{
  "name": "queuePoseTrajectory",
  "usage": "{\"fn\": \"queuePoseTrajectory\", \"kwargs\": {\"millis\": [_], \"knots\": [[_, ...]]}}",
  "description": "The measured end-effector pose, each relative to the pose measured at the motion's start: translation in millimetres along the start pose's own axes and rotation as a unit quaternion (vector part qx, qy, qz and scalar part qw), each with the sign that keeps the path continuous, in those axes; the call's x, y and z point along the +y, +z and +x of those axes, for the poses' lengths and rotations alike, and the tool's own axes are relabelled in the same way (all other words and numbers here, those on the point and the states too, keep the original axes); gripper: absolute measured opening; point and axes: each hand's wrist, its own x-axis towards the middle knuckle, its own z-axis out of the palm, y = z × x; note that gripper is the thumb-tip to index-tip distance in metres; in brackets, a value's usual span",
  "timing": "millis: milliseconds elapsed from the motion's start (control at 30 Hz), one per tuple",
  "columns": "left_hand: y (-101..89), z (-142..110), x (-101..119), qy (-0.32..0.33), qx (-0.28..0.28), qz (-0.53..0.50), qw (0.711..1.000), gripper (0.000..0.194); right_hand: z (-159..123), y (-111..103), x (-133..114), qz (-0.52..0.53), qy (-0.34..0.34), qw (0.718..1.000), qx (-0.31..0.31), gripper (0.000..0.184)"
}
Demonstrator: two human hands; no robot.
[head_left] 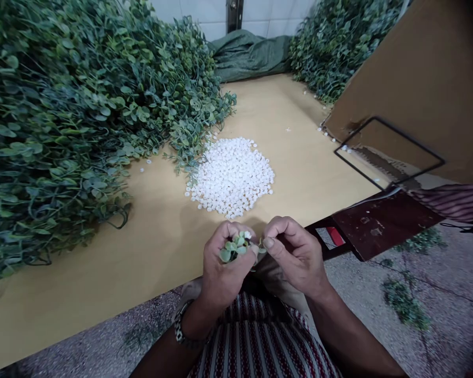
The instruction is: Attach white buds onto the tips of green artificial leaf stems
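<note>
My left hand [225, 270] is closed around an artificial leaf sprig [233, 248] with small round green leaves. A small white bead-like piece [247, 235] shows at the top of that grip. Close on its right, my right hand [295, 254] pinches with thumb and forefinger at a thin green tip of the sprig. Both hands are held over my lap, just off the table's front edge. Beyond them a heap of small white plastic pieces [232, 176] lies on the table [161, 241]. The lower part of the sprig is hidden by my fingers.
A large pile of artificial greenery [82, 94] covers the table's left side, and another bunch [331, 47] stands at the back right. A cardboard sheet [418, 79] leans at the right by a black wire frame [390, 123]. Green cloth [252, 55] lies along the back.
</note>
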Motion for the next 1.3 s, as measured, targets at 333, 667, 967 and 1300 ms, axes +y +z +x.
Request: {"fn": "queuePoseTrajectory", "kwargs": {"millis": [333,667,967,1300], "knots": [[-15.1,-6.6,5.7,-0.080,-0.047,0.012,0.996,0.026,0.7,7.0,-4.6,-0.069,-0.082,0.994,-0.015,0.010],[-22.6,-9.1,14.9,-0.075,0.010,0.035,0.996,0.017,7.4,21.7,-8.0,-0.079,-0.135,0.986,-0.059,0.010],[-39.4,-0.3,22.8,-0.006,0.114,0.046,0.992,0.008,51.4,16.7,18.9,-0.285,-0.250,0.919,-0.106,0.010],[-38.6,4.9,21.5,-0.031,0.110,0.015,0.993,0.007,47.2,16.8,18.3,-0.419,-0.289,0.852,-0.125,0.012]]}}
